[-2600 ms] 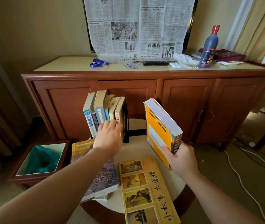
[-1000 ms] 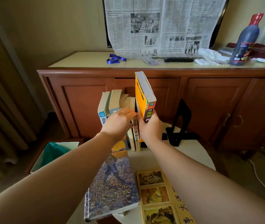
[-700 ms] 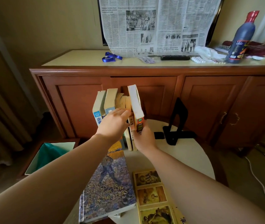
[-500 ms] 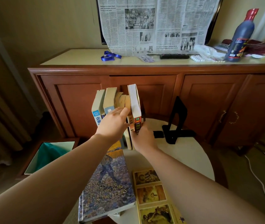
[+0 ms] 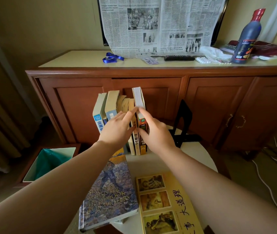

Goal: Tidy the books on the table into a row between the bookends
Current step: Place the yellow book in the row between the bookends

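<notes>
Left hand [image 5: 117,128] flat, fingers straight against upright row of books [image 5: 115,107]; right hand [image 5: 154,132] fingers extended, touching yellow book [image 5: 138,100]; black bookend [image 5: 183,119] apart.

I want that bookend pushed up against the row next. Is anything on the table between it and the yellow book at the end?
Nothing visible. Bare tabletop lies between the black bookend and the yellow book; only the right hand hovers over part of that gap.

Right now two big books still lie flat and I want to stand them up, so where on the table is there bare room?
Bare tabletop lies between the standing row and the black bookend, and down to the right arm. The near left is crowded: the blue handbook and yellow picture book lie side by side.
</notes>
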`<state>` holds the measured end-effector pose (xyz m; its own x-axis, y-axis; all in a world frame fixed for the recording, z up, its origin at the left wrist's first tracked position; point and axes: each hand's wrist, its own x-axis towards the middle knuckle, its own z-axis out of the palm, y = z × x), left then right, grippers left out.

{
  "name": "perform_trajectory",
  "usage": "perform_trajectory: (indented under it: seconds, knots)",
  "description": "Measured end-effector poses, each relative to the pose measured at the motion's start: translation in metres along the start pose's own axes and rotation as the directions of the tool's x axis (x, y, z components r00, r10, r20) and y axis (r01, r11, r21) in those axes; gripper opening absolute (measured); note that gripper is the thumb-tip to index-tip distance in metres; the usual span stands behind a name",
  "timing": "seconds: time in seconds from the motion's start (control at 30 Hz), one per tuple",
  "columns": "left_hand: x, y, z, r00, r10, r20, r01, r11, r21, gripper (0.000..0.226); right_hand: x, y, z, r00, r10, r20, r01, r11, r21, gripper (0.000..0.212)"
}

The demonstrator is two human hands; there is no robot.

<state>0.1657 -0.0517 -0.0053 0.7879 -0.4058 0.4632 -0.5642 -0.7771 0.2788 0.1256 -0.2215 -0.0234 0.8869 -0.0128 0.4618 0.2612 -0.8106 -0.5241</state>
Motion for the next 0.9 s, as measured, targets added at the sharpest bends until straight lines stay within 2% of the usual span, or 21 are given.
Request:
perform_trajectory:
  seconds: [0.1, 0.2, 0.3, 0.4, 0.5, 0.6, 0.67, 0.7, 0.77, 0.8, 0.83, 0.9]
  knots:
    - [0.001, 0.0, 0.003, 1.0, -0.022, -0.008, 0.021, 0.999, -0.024, 0.061, 0.015, -0.003, -0.002, 1.0, -0.007, -0.016, 0.007, 1.0, -0.017, 0.064]
    - [-0.001, 0.002, 0.003, 1.0, 0.023, -0.019, -0.023, 1.0, 0.001, 0.052, 0.034, -0.003, -0.007, 1.0, 0.024, 0.009, -0.023, 0.997, -0.071, 0.055]
    - [-0.005, -0.001, 0.007, 0.994, 0.087, -0.059, -0.083, 0.994, 0.065, 0.055, 0.04, -0.009, -0.01, 1.0, 0.015, 0.023, -0.009, 0.973, -0.23, 0.05]
    - [-0.007, -0.002, 0.013, 0.991, 0.104, -0.088, -0.097, 0.992, 0.08, 0.06, 0.04, -0.016, -0.009, 0.999, 0.038, 0.031, -0.028, 0.962, -0.272, 0.048]
    - [-0.007, -0.001, 0.011, 0.992, 0.099, -0.077, -0.099, 0.995, 0.013, 0.057, 0.039, -0.016, -0.013, 0.992, 0.088, 0.085, -0.062, 0.962, -0.268, 0.059]
    - [-0.017, -0.006, -0.003, 0.985, 0.074, -0.156, -0.071, 0.997, 0.024, 0.043, 0.027, -0.01, -0.016, 0.981, 0.125, 0.151, -0.081, 0.959, -0.271, 0.088]
    - [-0.028, -0.014, -0.013, 0.963, -0.047, -0.266, 0.057, 0.998, 0.028, 0.036, 0.012, -0.006, -0.015, 0.978, 0.186, 0.093, -0.16, 0.959, -0.234, 0.1]
    - [-0.035, -0.02, -0.016, 0.948, -0.138, -0.285, 0.145, 0.989, 0.003, 0.032, 0.001, -0.006, -0.014, 0.969, 0.242, 0.048, -0.228, 0.954, -0.197, 0.096]
    - [-0.051, -0.031, -0.017, 0.926, -0.33, -0.184, 0.331, 0.943, -0.025, 0.029, -0.025, -0.007, -0.009, 0.934, 0.357, 0.019, -0.352, 0.927, -0.13, 0.065]
    - [-0.061, -0.035, -0.015, 0.907, -0.408, -0.103, 0.41, 0.912, -0.001, 0.032, -0.04, -0.008, -0.003, 0.911, 0.407, 0.062, -0.4, 0.911, -0.103, 0.05]
    - [-0.072, -0.038, -0.014, 0.882, -0.471, -0.028, 0.471, 0.881, 0.032, 0.035, -0.053, -0.01, 0.004, 0.889, 0.438, 0.136, -0.431, 0.899, -0.075, 0.046]
    - [-0.094, -0.04, -0.009, 0.831, -0.552, 0.07, 0.55, 0.834, 0.053, 0.038, -0.079, -0.019, 0.016, 0.844, 0.441, 0.305, -0.462, 0.887, -0.001, 0.06]
